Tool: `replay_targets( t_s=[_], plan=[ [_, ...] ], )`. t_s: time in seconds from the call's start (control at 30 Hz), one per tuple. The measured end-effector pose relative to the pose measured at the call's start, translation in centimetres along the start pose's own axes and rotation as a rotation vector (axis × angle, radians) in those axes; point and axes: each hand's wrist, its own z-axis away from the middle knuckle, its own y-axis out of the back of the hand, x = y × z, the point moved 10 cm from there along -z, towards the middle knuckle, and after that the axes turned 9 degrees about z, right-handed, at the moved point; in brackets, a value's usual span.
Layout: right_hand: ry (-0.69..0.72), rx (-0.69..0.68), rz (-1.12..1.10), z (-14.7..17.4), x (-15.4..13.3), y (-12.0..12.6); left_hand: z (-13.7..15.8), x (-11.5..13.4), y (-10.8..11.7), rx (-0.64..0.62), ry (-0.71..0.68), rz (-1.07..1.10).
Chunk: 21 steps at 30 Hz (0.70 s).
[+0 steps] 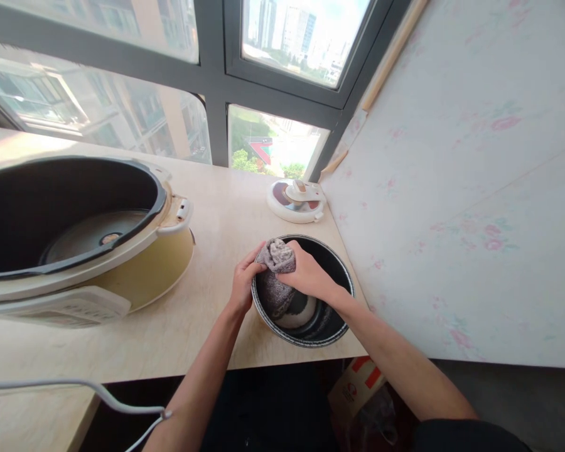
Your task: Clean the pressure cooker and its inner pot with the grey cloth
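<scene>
A black inner cooking pot [332,317] stands on the wooden counter near its front edge. My right hand [308,274] grips a grey cloth [277,276] and presses it against the pot's inside wall at the left. My left hand [243,280] holds the pot's left rim, its thumb touching the cloth. Part of the cloth hangs down inside the pot.
A large cream rice cooker body [75,245] with an empty dark cavity sits at the left. A round white lid part [296,199] lies by the window. A papered wall [452,188] bounds the right. A white cable [98,392] runs along the counter's front edge, with a carton [358,384] below.
</scene>
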Motion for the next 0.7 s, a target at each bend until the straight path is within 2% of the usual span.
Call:
replay_targets(
  t_s=[0.07, 0.13, 0.27, 0.33, 0.53, 0.6, 0.7],
  plan=[
    [-0.016, -0.077, 0.049, 0.2, 0.8, -0.3, 0.0, -0.2, 0.2, 0.014, 0.018, 0.005],
    [-0.075, -0.091, 0.160, 0.4, 2.0, 0.0, 0.0, -0.4, 0.3, 0.012, 0.037, -0.006],
    [-0.272, 0.065, 0.477, 1.3, 4.7, 2.7, 0.0, -0.4, 0.3, 0.000, 0.057, -0.012],
    [-0.317, 0.115, 0.581, 1.8, 5.5, 3.6, 0.0, -0.2, 0.3, -0.005, 0.051, -0.021],
    [-0.302, 0.146, 0.644, 1.1, 5.6, 3.5, -0.1, 0.1, -0.1, -0.034, 0.038, -0.062],
    [-0.256, 0.140, 0.584, 0.2, 4.9, 2.5, -0.2, 0.3, -0.2, -0.044, 0.035, -0.087],
    [-0.117, 0.070, 0.440, -1.4, 2.8, 0.1, -0.4, 0.4, 0.0, -0.044, 0.042, -0.119]
  ],
)
